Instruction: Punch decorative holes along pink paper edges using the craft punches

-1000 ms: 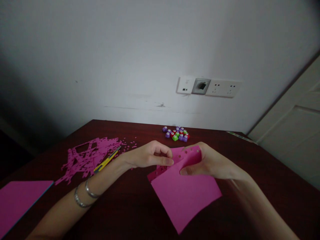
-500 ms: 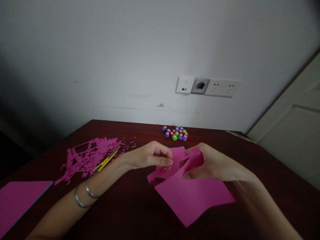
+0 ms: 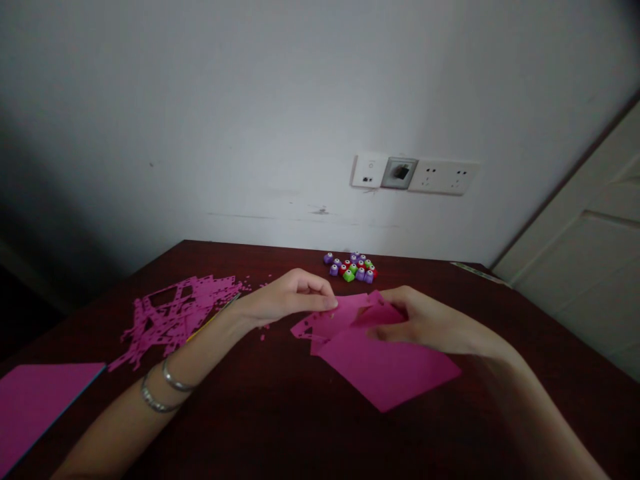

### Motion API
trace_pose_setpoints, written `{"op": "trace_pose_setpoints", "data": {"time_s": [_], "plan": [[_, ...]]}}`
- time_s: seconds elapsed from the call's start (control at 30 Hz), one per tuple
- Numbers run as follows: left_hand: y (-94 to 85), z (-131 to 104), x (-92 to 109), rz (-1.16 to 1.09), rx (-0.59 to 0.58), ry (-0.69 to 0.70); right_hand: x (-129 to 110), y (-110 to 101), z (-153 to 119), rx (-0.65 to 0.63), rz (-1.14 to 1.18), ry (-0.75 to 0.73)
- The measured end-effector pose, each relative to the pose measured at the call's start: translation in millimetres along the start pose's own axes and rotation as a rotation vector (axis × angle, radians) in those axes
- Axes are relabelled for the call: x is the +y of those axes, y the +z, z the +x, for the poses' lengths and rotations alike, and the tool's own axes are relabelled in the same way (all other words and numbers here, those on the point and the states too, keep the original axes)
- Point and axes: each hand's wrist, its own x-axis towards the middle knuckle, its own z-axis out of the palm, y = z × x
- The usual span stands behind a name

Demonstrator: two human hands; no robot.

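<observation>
Two layers of pink paper are between my hands above the dark table: a larger sheet [image 3: 385, 380] in front and a piece with cut-out holes [image 3: 303, 327] behind it. My left hand [image 3: 290, 293], with two silver bangles on the wrist, pinches the holed piece by its upper edge between thumb and fingers. Gripping the large sheet near its top right, my right hand [image 3: 425, 320] keeps its thumb in front and its fingers behind, partly hidden by the paper. A yellow utility knife [image 3: 203, 328] lies partly behind my left forearm.
A heap of pink perforated scraps [image 3: 175, 310] lies on the left of the table [image 3: 260, 427], with tiny punched bits near it. Several purple, green and red punches [image 3: 353, 269] cluster at the back. A pink stack of sheets [image 3: 45, 400] sits front left. Wall sockets [image 3: 443, 177] are above.
My left hand has moved slightly up and left. The large sheet's lower corner has risen, and the holed piece has shifted upward and leftward with the left hand.
</observation>
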Motion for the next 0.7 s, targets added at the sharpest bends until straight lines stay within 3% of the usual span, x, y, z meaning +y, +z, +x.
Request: {"op": "trace_pose_setpoints", "data": {"time_s": [0.13,0.27,0.33,0.43,0.5,0.7], "plan": [[-7.5,-2,3,0.089,0.048,0.017,0,-1,3,-0.039,0.067,-0.055],[-12.5,1,-4,0.368,0.097,0.033,4,2,8,-0.040,0.085,-0.070],[-10.8,4,-9,0.522,0.206,0.057,7,5,11,-0.028,0.118,-0.059],[-2.3,5,-11,0.718,0.503,0.158,11,8,14,0.023,0.173,-0.033],[5.2,3,-8,0.786,0.597,0.210,12,9,16,0.065,0.191,-0.031],[17.3,-6,5,0.728,0.285,0.117,13,10,20,0.144,0.233,-0.075]]}}
